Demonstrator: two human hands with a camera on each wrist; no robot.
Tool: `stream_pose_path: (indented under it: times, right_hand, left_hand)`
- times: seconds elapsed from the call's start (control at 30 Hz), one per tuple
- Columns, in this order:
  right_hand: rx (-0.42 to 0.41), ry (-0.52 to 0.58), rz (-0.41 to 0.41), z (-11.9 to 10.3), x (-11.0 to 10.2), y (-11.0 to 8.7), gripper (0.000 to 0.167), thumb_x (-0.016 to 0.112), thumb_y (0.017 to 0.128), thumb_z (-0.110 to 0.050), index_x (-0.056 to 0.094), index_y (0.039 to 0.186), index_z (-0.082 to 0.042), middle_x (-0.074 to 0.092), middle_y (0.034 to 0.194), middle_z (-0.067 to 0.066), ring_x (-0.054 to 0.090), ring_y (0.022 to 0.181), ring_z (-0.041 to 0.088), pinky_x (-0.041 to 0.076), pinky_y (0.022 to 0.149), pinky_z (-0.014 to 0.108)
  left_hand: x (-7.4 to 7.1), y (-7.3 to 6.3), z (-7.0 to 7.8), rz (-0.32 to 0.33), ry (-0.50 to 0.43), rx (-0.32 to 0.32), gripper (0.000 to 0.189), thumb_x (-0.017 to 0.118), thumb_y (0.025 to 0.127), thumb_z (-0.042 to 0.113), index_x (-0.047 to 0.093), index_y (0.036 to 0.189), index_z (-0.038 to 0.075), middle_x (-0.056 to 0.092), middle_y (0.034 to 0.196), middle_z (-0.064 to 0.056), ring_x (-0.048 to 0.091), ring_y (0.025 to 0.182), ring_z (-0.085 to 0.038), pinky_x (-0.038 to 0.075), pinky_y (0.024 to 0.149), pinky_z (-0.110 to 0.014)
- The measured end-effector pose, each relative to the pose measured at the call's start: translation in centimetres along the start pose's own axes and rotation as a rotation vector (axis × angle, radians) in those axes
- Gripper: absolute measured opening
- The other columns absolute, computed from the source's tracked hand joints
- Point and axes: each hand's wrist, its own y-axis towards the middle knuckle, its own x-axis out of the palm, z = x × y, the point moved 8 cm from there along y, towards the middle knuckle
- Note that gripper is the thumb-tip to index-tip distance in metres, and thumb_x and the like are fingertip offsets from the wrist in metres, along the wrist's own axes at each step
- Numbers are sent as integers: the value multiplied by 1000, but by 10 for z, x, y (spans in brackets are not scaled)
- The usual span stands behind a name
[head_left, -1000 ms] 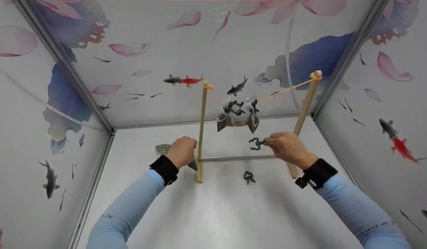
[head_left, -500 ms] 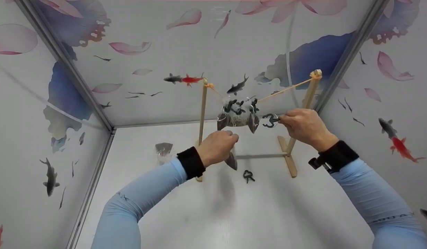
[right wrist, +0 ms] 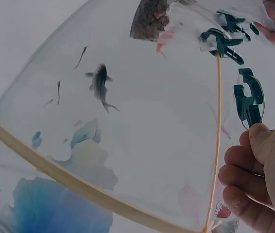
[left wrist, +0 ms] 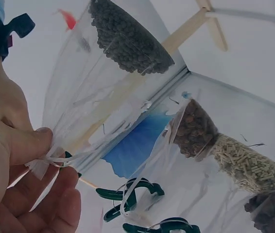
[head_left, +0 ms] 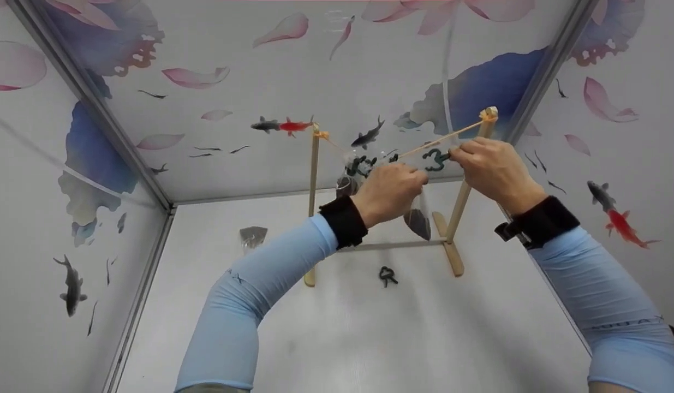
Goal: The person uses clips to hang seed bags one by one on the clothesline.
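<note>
My left hand pinches the gathered, tied neck of a clear drawstring bag, raised just under the string. Small black beads or beans fill its bottom, which hangs down. To its right, my right hand pinches the handles of a dark green spring clip, its curved jaws pointing left toward the orange string. Several filled bags hang from that string by green clips: one with brown lumps, one with pale short sticks, one with dark pieces. The left hand partly hides them in the head view.
A wooden stand holds the string between its left post and right post, with a low crossbar. On the white table lie another bag and a spare clip. Printed panels surround the table.
My left hand has carried the bag from beside the left post up and right toward the string. My right hand has raised the clip to string height, slightly right.
</note>
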Motion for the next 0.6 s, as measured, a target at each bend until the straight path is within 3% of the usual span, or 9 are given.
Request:
stream_pose_path:
  times: [0.23, 0.37, 0.6]
  right_hand:
    - [45, -30, -70, 20, -7, 19, 18, 69, 96, 10, 80, 109, 4, 78, 91, 22, 76, 83, 41, 66, 68, 54]
    - [74, -49, -169, 28, -2, 32, 10, 71, 96, 8, 78, 100, 3, 74, 85, 19, 74, 79, 39, 66, 67, 56]
    - [135, 0, -375, 35, 14, 50, 17, 66, 95, 10, 80, 92, 1, 73, 80, 18, 63, 65, 37, 61, 65, 61]
  left_hand:
    - [6, 34, -23, 20, -7, -106, 16, 68, 110, 14, 79, 122, 11, 85, 116, -5, 82, 103, -26, 66, 92, -40]
    - [9, 41, -43, 16, -26, -184, 14, 66, 112, 14, 77, 119, 9, 83, 111, -7, 82, 100, -28, 66, 90, -40]
    - [17, 46, -67, -8, -98, -287, 10, 65, 113, 14, 73, 117, 10, 80, 108, -7, 80, 99, -26, 67, 84, -38]
